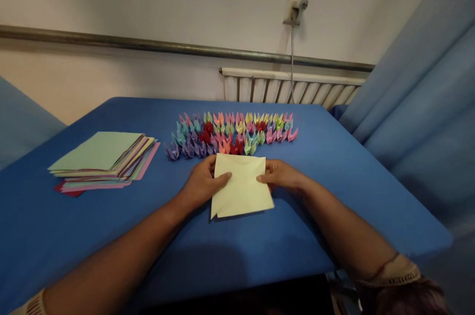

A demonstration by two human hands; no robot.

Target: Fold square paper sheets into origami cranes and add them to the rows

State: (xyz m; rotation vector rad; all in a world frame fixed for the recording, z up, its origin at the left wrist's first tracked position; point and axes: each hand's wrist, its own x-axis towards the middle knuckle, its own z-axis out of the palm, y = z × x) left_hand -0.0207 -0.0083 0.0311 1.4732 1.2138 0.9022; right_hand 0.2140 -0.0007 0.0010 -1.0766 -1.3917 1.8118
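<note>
Between my two hands is a pale yellow sheet of folded paper (243, 188), roughly square, held above the blue tabletop. My left hand (204, 181) grips its left edge, thumb on top and fingers behind. At the opposite edge my right hand (278, 175) pinches it the same way, its fingers partly hidden by the paper. The lower left corner shows a second layer sticking out. Just beyond the sheet stand rows of small folded paper cranes (230, 131) in purple, red, pink, green and yellow.
A stack of coloured paper sheets (100, 151) lies on the left of the blue table (356, 196). Behind the table are a wall rail (148, 43), a radiator (260, 84) and a plugged-in cord (292, 42). A blue curtain (419, 72) hangs at the right.
</note>
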